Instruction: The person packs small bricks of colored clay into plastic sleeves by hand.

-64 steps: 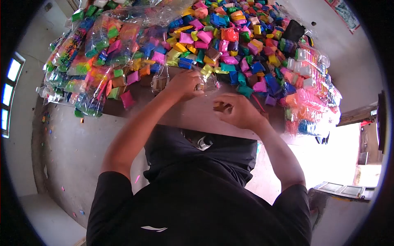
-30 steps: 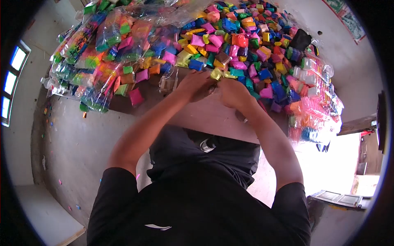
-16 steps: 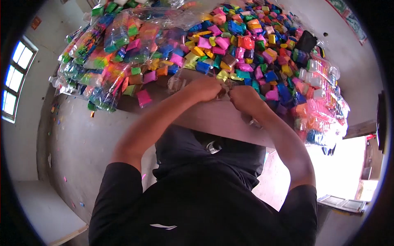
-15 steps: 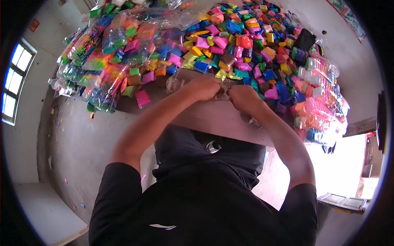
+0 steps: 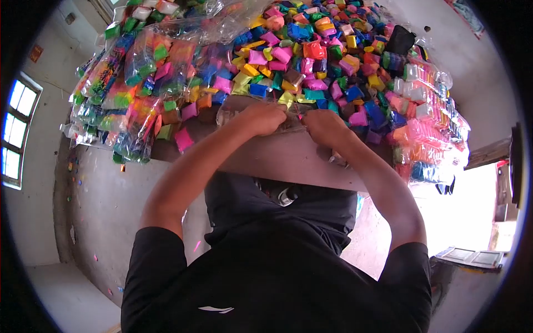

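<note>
Together, the left hand [image 5: 260,118] and right hand [image 5: 325,125] pinch a small clear bag [image 5: 293,118] over the tabletop [image 5: 277,155], beside the colourful packet heap [image 5: 322,55]. Uneven pulling could probably tear the thin plastic.

Glossy clear plastic bags [image 5: 139,72] hold bright packets beside a matt wooden table [image 5: 277,155].

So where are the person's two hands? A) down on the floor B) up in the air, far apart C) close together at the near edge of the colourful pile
C: the left hand and right hand sit close together on the table, right beside the colourful pile.
</note>
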{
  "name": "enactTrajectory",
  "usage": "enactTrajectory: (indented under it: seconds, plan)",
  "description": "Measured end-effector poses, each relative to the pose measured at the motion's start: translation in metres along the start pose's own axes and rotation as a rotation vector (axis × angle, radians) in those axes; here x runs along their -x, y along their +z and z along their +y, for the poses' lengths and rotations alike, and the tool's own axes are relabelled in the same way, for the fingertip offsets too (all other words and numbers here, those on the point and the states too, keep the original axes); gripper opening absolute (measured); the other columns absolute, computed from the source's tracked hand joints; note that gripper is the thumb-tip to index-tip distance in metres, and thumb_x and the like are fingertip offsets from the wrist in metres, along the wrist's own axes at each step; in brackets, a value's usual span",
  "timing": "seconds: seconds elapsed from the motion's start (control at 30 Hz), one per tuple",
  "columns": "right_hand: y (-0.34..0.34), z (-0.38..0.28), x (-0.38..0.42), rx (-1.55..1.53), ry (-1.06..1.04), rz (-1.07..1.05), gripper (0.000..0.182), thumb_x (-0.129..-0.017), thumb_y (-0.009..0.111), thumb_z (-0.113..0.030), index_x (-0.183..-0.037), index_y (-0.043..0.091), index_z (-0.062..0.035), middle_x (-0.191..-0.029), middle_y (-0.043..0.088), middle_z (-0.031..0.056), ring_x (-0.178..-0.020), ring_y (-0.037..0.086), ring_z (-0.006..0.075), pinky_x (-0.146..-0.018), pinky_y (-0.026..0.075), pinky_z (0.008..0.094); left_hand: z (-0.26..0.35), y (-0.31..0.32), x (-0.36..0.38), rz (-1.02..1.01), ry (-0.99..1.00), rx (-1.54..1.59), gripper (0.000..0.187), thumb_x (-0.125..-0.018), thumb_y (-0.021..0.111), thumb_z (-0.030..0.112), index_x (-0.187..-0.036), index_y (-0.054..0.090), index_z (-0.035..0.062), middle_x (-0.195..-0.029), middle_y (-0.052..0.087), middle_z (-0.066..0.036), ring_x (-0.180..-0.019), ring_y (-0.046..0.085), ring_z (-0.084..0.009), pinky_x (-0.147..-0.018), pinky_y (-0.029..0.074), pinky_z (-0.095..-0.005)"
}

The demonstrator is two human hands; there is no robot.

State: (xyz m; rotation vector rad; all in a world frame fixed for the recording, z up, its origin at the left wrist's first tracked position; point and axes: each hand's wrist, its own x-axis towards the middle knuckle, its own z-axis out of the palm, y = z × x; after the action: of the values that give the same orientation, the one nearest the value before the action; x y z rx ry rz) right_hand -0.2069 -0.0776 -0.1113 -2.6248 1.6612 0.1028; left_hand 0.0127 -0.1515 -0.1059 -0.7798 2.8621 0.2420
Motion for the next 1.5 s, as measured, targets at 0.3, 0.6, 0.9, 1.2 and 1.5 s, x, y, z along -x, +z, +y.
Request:
enactTrajectory:
  seconds: [0.3, 0.6, 0.9, 1.2, 1.5]
  plan:
    - [-0.039, 0.013, 0.054, -0.577, 0.079, 0.323, 0.020, -0.090, 0.065, -0.007, -0.109, 0.074, -0.0059, -0.108, 0.073, 0.0134, -0.098, 0.072, 0.0335, -0.083, 0.057, 0.0416, -0.010, 0.027, -0.007, 0.064, 0.135, 0.076, 0.022, -0.093, 0.065, 0.021, -0.110, 0.070, 0.0085, -0.114, 0.066, -0.016, -0.108, 0.066, -0.0382, -0.091, 0.053, -0.0496]
    - [0.018, 0.021, 0.110, -0.266, 0.075, 0.038, 0.043, -0.076, 0.072, -0.008, -0.118, 0.069, 0.0008, -0.108, 0.066, 0.0181, -0.108, 0.064, 0.0376, -0.098, 0.052, 0.0431, -0.014, 0.030, -0.003, 0.178, 0.165, 0.175, 0.022, -0.092, 0.071, 0.024, -0.109, 0.071, 0.0104, -0.112, 0.065, -0.014, -0.112, 0.062, -0.0354, -0.095, 0.049, -0.0484]
    - [-0.011, -0.006, 0.078, -0.687, 0.020, -0.017, 0.044, -0.083, 0.075, -0.008, -0.125, 0.067, -0.0001, -0.105, 0.067, 0.0101, -0.101, 0.066, 0.0233, -0.093, 0.053, 0.0335, -0.013, 0.028, 0.007, 0.251, 0.168, 0.191, 0.025, -0.090, 0.071, 0.023, -0.111, 0.070, 0.0104, -0.111, 0.066, -0.014, -0.111, 0.062, -0.0357, -0.093, 0.050, -0.0477]
    - [-0.003, -0.066, -0.026, -2.085, 0.248, 0.439, 0.046, -0.094, 0.074, -0.009, -0.136, 0.058, 0.0003, -0.109, 0.070, 0.0058, -0.096, 0.065, 0.0125, -0.086, 0.053, 0.0284, -0.008, 0.024, 0.001, 0.224, 0.104, 0.194, 0.034, -0.090, 0.068, 0.028, -0.116, 0.069, 0.0067, -0.120, 0.070, -0.016, -0.119, 0.063, -0.0357, -0.103, 0.049, -0.0483]
    - [-0.016, -0.076, -0.080, -1.396, 0.203, 0.503, 0.042, -0.091, 0.078, -0.017, -0.129, 0.067, -0.0017, -0.110, 0.070, 0.0055, -0.099, 0.067, 0.0140, -0.087, 0.054, 0.0286, -0.010, 0.054, 0.013, 0.433, 0.082, 0.169, 0.046, -0.096, 0.064, 0.035, -0.132, 0.062, 0.0074, -0.135, 0.062, -0.022, -0.131, 0.053, -0.0433, -0.108, 0.044, -0.0530]
